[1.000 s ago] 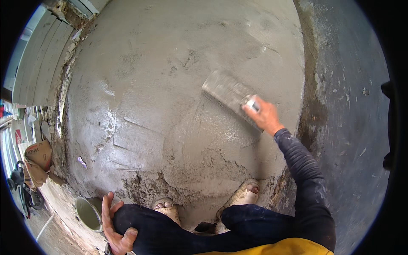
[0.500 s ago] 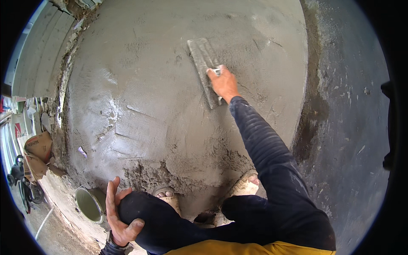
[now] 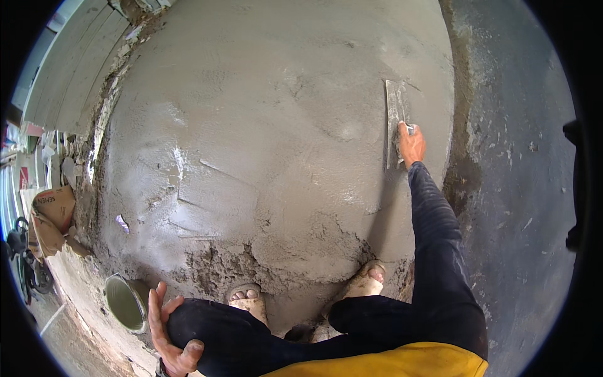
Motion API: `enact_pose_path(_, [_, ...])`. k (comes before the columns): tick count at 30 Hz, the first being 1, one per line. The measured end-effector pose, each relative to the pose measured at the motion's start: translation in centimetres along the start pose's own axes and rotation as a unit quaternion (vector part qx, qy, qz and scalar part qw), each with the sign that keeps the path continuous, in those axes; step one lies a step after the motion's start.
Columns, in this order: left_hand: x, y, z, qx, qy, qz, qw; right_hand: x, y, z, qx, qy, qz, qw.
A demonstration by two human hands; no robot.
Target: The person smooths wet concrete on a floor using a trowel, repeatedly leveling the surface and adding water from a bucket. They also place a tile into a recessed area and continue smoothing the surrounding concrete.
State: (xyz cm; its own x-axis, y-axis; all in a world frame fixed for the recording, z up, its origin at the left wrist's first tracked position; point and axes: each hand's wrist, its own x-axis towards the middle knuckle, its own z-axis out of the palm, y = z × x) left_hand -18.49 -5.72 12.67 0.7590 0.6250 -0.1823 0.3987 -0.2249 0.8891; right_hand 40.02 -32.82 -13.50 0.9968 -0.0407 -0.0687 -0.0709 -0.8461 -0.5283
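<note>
My right hand (image 3: pixel 412 144) is closed round the handle of a long flat finishing trowel (image 3: pixel 394 113). The trowel's blade is on the wet grey cement (image 3: pixel 301 144), toward the slab's right side, its long side running away from me. Much of the handle is hidden by my fingers. On my left knee rests my left hand (image 3: pixel 167 336), thumb and fingers spread, holding nothing. Smoothed cement covers most of the ground before me; a rough, crumbly band (image 3: pixel 229 267) of it lies just ahead of my feet.
A bucket (image 3: pixel 126 303) stands left of my left knee. Further left are a torn brown paper sack (image 3: pixel 51 217) and a dark tangle of gear (image 3: pixel 26 257). Wooden boards (image 3: pixel 75 69) edge the far left. A dark wall-like surface (image 3: pixel 515 188) runs along the right.
My right hand has swept the trowel to the right and slightly nearer, turning the blade more nearly straight ahead. My left hand stays on the knee.
</note>
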Motion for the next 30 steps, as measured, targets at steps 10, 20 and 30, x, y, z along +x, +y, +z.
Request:
enact_pose_path(10, [1.5,-2.1,-0.7,0.001,-0.062,-0.015,0.998,-13.3,-18.6,12.7,-0.039,-0.260,-0.224,0.938])
enact_pose_path(20, [-2.6,-3.1,-4.2,-0.079,-0.088,0.022,0.993,-6.1,-19.3,13.1,-0.001,-0.042,-0.185,0.982])
enact_pose_path(30, [-3.4,-4.3,-6.7,-0.078,-0.081,0.042,0.993,-17.2,-32.8,22.3,-0.046,-0.333,-0.281,0.899])
